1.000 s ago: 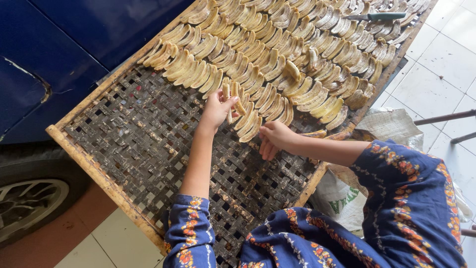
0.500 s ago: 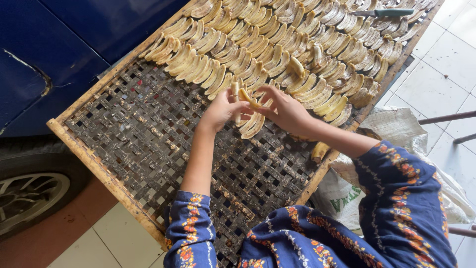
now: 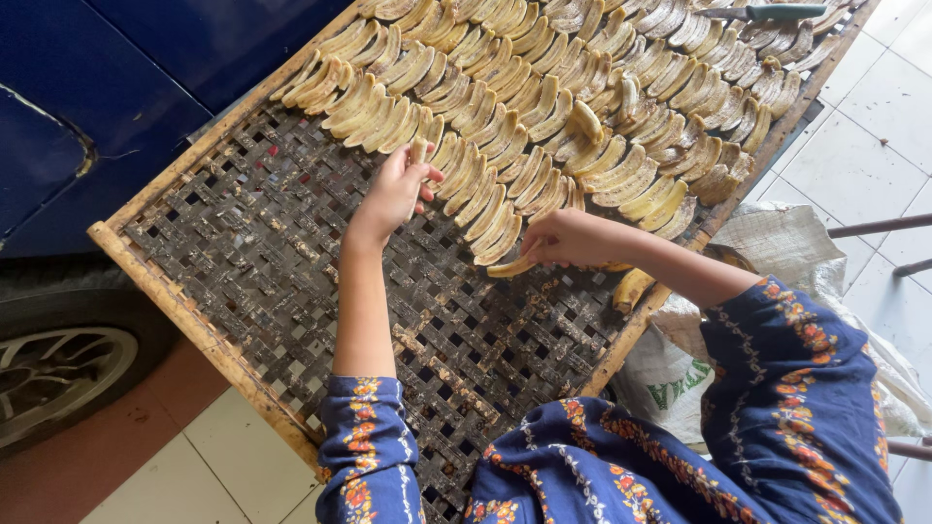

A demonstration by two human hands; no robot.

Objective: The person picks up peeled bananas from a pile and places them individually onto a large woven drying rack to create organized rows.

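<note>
Woven drying rack (image 3: 194, 311), wood frame, tilted across the view: approx. upper half is filled w/ peeled banana halves (image 3: 544, 107) in tight overlapping rows; lower half is bare lattice, dark and stained. Judging by that, you're roughly halfway, w/ the near part yet to be laid.

Your left hand (image 3: 393, 189): fingers pinched on one banana slice (image 3: 419, 155) at the edge of the last row, slice standing nearly upright against its neighbours. Grip is closed on it.

Your right hand (image 3: 568, 238): closed around a second slice (image 3: 510, 267), its tip sticking out to the left, low over the lattice just below the row's end.

One loose banana piece (image 3: 631, 288) lies at the rack's right rail, just beside your right forearm.

Green-handled knife (image 3: 767, 12) rests on the fruit at the far top corner.

White woven sack (image 3: 777, 252) sits under the rack's right side on the tiled floor; contents hidden.

Blue vehicle body (image 3: 116, 87) and wheel (image 3: 58, 374) at left, close beside the rack.
</note>
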